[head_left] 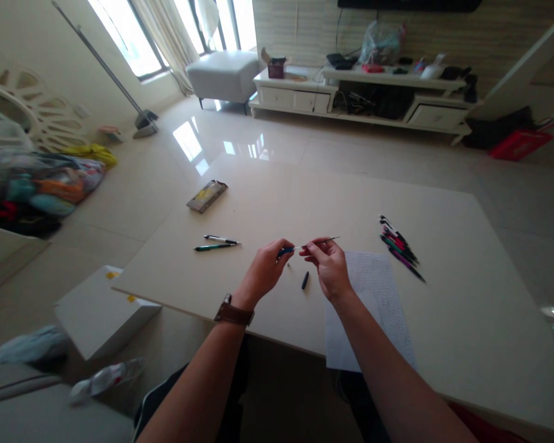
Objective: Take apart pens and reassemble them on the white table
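Over the table's near side, my left hand [270,264] is closed round a blue pen barrel [285,251]. My right hand [329,264] pinches a thin dark pen refill [327,240] whose far end points right. The two parts are almost in line, with a pale piece showing between my fingertips; whether they are joined I cannot tell. Below my hands lies a short black pen part [305,280], and a tiny piece [289,264], too small to name, rests near my left fingers. A sheet covered with writing [373,277] lies partly under my right forearm.
Two pens [216,246] lie on the white table [277,203] to the left, below a flat grey box [207,195]. Several pens [401,249] are bunched at the right. A white box [106,311] and a plastic bottle [104,379] are beside the table at lower left.
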{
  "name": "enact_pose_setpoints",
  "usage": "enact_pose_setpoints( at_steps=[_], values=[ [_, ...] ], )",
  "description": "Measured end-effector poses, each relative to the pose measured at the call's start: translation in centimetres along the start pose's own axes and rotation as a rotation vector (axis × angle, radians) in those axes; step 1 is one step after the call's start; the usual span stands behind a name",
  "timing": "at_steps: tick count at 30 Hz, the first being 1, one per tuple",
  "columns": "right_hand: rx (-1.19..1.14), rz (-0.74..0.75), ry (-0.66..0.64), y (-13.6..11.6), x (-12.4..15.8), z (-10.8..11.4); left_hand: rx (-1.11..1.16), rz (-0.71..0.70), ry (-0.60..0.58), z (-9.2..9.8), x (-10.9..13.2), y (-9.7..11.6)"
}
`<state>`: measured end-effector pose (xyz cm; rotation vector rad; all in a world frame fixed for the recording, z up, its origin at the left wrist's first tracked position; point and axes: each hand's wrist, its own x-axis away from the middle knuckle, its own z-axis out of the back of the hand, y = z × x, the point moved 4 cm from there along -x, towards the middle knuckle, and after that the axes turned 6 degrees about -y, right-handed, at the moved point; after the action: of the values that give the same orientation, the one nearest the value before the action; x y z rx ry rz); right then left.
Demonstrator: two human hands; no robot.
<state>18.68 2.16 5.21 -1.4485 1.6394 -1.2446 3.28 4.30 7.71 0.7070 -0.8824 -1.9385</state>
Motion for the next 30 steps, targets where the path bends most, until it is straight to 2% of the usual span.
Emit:
enact_pose_setpoints(
  at_steps=[5, 11, 18, 23, 26, 30],
  values=[
    [0.083, 0.013, -0.012, 0.3, -0.1, 0.0, 0.011, -0.026, -0.013, -0.1, -0.1, 0.4],
    [0.077, -0.031, -0.014, 0.6, -0.3, 0.4, 0.019, -0.018, -0.003, -0.2, -0.1, 0.0],
    [0.190, -0.064, -0.104, 1.1, -0.2, 0.0, -0.007, -0.029, -0.038, -0.5, 0.1, 0.1],
    [0.125, -0.118, -0.139, 1.1, 0.1, -0.4, -0.035, 0.005, -0.052, -0.5, 0.2, 0.7],
    [-0.020, -0.141, -0.107, 0.7, 0.1, -0.6, -0.001, 0.012, -0.021, -0.3, 0.2, 0.7],
    [-0.126, -0.082, -0.028, 0.0, 0.0, -0.4, 0.011, 0.025, 0.010, -0.3, 0.1, 0.5]
  ],
)
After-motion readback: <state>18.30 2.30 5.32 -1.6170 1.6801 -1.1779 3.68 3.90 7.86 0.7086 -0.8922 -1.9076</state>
